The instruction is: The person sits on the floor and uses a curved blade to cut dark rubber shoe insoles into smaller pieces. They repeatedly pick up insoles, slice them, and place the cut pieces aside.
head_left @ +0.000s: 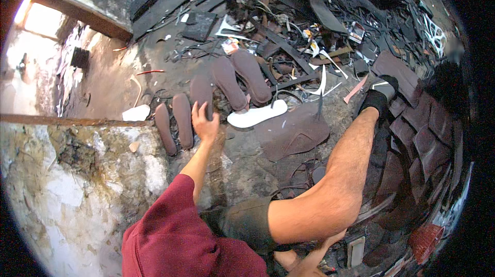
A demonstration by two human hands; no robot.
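Note:
My left hand (204,125) reaches out with fingers spread over the lower end of a brown shoe sole (201,89) on the ground; whether it bears any of the sole's weight cannot be told. Two narrower brown soles (182,120) lie to its left, and two more brown soles (227,83) to its right. A white sole-shaped piece (258,115) rests just right of my left hand, by a brown sheet (293,131) with a shape marked on it. Low in the picture, partly behind my bent leg, my right hand (308,265) is dark and blurred, its fingers unclear.
Dark scraps and cut strips (289,45) heap up at the far side. Overlapping brown sheets (420,137) cover the right, beside my foot (384,88). A low, peeling wall (77,184) borders the left. A red basket-like object (427,242) sits at lower right.

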